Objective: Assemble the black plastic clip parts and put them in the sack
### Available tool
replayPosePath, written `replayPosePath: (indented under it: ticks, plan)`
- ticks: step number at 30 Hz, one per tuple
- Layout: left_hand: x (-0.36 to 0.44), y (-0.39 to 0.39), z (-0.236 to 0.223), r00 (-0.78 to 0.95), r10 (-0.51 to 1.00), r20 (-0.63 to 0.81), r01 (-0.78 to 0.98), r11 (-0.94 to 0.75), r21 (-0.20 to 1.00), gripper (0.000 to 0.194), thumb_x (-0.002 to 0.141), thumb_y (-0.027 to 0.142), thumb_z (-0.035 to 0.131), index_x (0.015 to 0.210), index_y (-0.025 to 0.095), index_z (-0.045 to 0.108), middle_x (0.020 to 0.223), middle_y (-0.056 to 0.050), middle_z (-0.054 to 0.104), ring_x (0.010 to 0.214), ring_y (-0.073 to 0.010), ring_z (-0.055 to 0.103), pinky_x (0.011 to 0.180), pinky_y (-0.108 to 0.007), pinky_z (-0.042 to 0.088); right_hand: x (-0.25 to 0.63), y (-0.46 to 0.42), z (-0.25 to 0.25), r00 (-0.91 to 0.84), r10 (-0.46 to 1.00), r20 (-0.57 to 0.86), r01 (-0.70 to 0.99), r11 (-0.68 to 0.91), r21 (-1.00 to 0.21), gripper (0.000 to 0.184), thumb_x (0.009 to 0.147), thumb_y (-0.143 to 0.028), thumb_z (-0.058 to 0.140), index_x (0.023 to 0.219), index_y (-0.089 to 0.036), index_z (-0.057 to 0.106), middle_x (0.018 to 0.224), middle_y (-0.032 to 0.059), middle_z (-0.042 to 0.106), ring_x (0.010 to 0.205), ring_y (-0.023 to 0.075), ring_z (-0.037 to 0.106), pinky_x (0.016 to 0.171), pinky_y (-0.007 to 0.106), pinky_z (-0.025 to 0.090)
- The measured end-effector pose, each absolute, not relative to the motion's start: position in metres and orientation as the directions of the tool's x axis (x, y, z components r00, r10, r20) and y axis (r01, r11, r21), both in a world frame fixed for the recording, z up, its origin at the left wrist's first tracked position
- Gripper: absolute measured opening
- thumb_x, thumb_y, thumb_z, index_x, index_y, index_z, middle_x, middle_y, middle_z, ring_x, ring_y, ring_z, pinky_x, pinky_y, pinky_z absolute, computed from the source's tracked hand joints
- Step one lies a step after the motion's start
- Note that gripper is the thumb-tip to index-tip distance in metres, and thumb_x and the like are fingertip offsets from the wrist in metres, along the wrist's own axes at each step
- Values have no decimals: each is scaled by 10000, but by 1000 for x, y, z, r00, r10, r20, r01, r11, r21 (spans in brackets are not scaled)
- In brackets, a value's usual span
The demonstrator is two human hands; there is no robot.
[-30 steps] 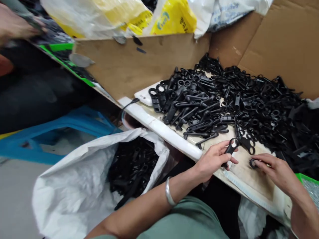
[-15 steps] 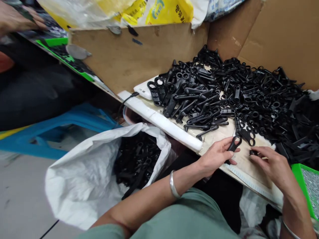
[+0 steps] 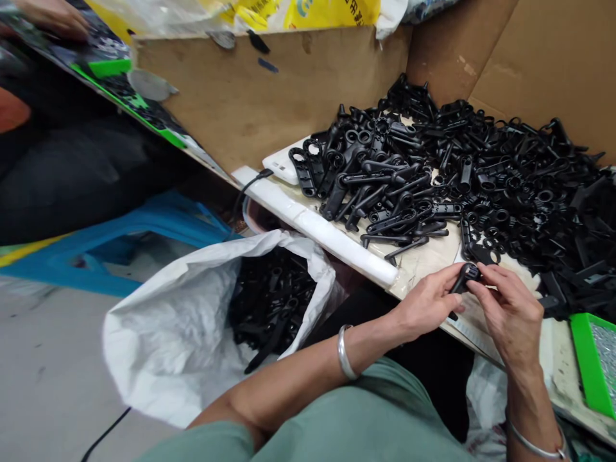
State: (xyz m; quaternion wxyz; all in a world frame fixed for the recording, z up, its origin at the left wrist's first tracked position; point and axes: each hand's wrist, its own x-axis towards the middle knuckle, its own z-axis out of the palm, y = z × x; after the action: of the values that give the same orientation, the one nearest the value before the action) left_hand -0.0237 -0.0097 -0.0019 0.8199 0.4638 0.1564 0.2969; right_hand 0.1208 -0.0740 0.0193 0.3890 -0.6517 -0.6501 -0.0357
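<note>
My left hand (image 3: 428, 303) is closed around a black plastic lever with a ring-shaped end (image 3: 461, 281), held over the front edge of the table. Thumb and fingers of my right hand (image 3: 513, 311) pinch a small dark ring-like piece (image 3: 473, 273) against the lever's round end. Whether the piece sits inside the ring or only on it, I cannot tell. Just beyond my hands spreads a heap of similar black plastic parts (image 3: 409, 173), some with ring ends.
A white sack (image 3: 163, 346) of black parts stands open at left below the table. At right is a green tray (image 3: 590, 366) of small shiny pieces. Cardboard (image 3: 289, 90) walls the heap. A blue stool (image 3: 120, 237) and another person's hand (image 3: 62, 18) are farther left.
My right hand has moved left and brought the small piece onto the lever's ring end. Before, the two hands were apart. The view has shifted slightly.
</note>
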Motion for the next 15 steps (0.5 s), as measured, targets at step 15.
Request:
replayPosePath:
  ticks: [15]
  plan:
    - [-44,-10,15,759,645,94,66,-220,973,234,937,259,516,1102,160,650,779,6,636,687,-119,576,671,-221,449,112,-106,23,370,862,345,656,21,-754,206,894,-349,686,1061,-255,761,1070,48,707,892,185,695,732,274,617]
